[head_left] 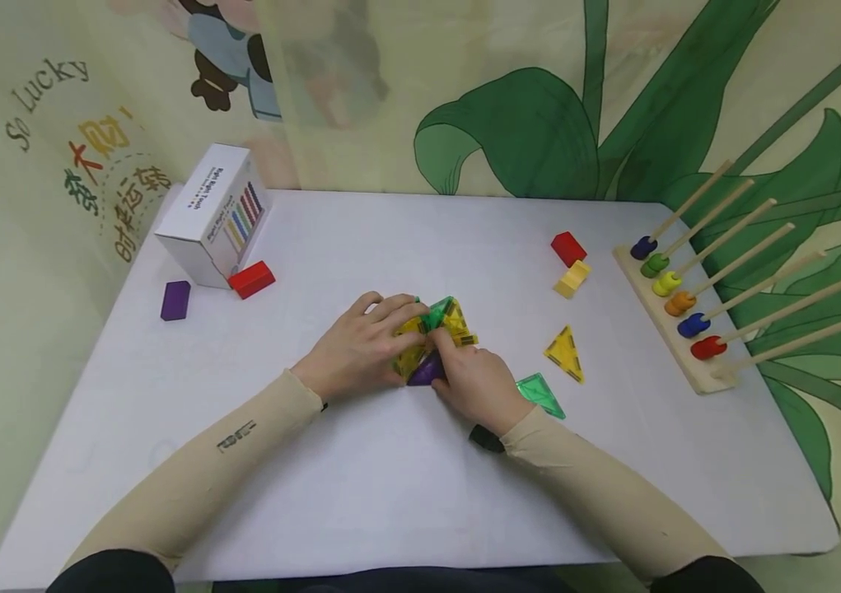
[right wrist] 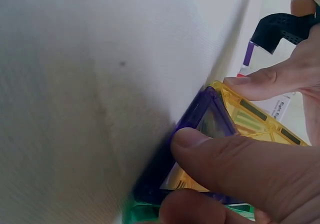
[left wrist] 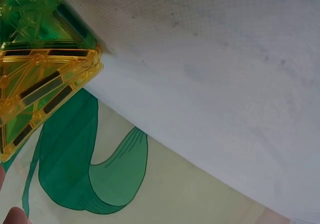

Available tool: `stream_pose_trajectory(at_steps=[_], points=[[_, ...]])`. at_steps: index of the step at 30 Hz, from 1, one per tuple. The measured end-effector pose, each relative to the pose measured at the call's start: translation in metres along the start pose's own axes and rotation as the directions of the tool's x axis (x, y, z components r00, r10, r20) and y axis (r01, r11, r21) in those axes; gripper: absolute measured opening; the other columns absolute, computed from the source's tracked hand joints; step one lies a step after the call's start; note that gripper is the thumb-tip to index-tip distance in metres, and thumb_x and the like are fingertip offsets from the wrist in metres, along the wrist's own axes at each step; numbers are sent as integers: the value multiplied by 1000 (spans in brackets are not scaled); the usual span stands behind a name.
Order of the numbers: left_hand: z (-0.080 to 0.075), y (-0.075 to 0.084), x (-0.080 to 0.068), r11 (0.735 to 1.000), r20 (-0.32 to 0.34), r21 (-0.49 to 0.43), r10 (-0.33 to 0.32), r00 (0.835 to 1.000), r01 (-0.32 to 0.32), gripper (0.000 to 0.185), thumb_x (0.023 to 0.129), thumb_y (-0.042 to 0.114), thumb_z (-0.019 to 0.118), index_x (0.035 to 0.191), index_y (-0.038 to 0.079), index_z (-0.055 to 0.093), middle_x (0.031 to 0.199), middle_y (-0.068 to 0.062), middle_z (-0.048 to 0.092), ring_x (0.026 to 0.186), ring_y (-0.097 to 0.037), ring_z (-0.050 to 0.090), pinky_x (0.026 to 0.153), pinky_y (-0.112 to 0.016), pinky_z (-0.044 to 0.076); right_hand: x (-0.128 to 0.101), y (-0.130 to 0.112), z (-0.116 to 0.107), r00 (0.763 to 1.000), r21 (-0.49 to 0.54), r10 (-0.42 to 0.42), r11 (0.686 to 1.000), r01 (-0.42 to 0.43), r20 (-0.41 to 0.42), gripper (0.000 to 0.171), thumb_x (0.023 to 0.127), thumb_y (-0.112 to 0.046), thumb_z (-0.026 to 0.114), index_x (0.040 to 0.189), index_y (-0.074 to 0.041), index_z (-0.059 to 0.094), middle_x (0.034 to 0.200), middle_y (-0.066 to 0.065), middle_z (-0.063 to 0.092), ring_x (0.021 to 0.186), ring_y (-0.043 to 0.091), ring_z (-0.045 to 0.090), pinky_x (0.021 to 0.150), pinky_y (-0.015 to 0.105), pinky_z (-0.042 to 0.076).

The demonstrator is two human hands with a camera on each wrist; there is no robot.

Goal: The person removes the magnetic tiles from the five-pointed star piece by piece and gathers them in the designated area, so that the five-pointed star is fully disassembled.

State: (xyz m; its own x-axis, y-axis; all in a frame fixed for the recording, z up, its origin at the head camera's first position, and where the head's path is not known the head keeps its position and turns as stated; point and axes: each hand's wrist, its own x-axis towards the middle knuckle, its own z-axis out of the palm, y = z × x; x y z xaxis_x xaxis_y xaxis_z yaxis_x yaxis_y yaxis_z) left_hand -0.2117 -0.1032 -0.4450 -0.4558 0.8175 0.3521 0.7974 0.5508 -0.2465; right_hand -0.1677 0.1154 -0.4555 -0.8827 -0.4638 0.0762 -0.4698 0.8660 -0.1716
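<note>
Left hand: the left hand (head_left: 361,350) lies near the middle of the table (head_left: 361,494), fingers curled over the left side of the tile cluster (head_left: 436,333), gripping it.
Right hand: the right hand (head_left: 474,383) pinches the purple tile (head_left: 426,372) at the cluster's near edge; in the right wrist view the thumb (right wrist: 235,169) presses on that tile's frame.
Tile cluster: yellow, green and purple triangular tiles joined together, resting on the table's middle between both hands.
Loose tiles: a green triangle (head_left: 541,395) just beside the right wrist; a yellow triangle (head_left: 564,354) a little farther right.
Right edge: peg rack (head_left: 679,325) with coloured beads at the feet of its pegs.
Farther right: red block (head_left: 568,248) touching yellow block (head_left: 572,278).
Far left corner: white box (head_left: 214,216), a red brick (head_left: 252,279) against it, purple block (head_left: 175,300) nearby.
</note>
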Motion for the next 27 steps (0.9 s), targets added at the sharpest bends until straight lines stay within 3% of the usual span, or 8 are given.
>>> stream_pose_trajectory(at_steps=[6, 9, 16, 27], points=[[2, 1, 0, 1000, -11, -18, -2, 1000, 1, 55, 72, 49, 91, 118, 25, 72, 147, -4, 58, 140, -24, 50, 105, -45, 44, -2, 3, 1, 998, -15, -47, 999, 48, 45, 26, 91, -24, 81, 104, -11, 62, 72, 3, 68, 54, 12, 55, 50, 30, 49], [2, 1, 0, 1000, -16, -21, -4, 1000, 3, 52, 73, 47, 90, 117, 26, 72, 146, -4, 59, 140, -24, 51, 104, -45, 45, -4, 5, 2, 996, -1, -58, 998, 58, 63, 19, 92, -24, 80, 98, -13, 65, 76, 1, 70, 57, 11, 57, 52, 30, 51], [2, 3, 0, 1000, 5, -18, -15, 1000, 15, 51, 78, 46, 85, 122, 25, 70, 148, -4, 58, 140, -25, 50, 106, -46, 44, -14, 14, 0, 994, 67, -46, 997, 40, 98, 15, 92, -26, 80, 101, -17, 72, 79, -4, 72, 63, 9, 59, 57, 27, 50], [1, 3, -2, 999, 43, -27, -32, 999, 33, 57, 78, 51, 85, 127, 26, 70, 151, -5, 56, 142, -26, 48, 109, -48, 44, -44, 49, -13, 973, 283, -49, 959, -17, 225, 24, 93, -26, 77, 83, -15, 59, 62, -9, 47, 56, 4, 41, 53, 20, 31]])
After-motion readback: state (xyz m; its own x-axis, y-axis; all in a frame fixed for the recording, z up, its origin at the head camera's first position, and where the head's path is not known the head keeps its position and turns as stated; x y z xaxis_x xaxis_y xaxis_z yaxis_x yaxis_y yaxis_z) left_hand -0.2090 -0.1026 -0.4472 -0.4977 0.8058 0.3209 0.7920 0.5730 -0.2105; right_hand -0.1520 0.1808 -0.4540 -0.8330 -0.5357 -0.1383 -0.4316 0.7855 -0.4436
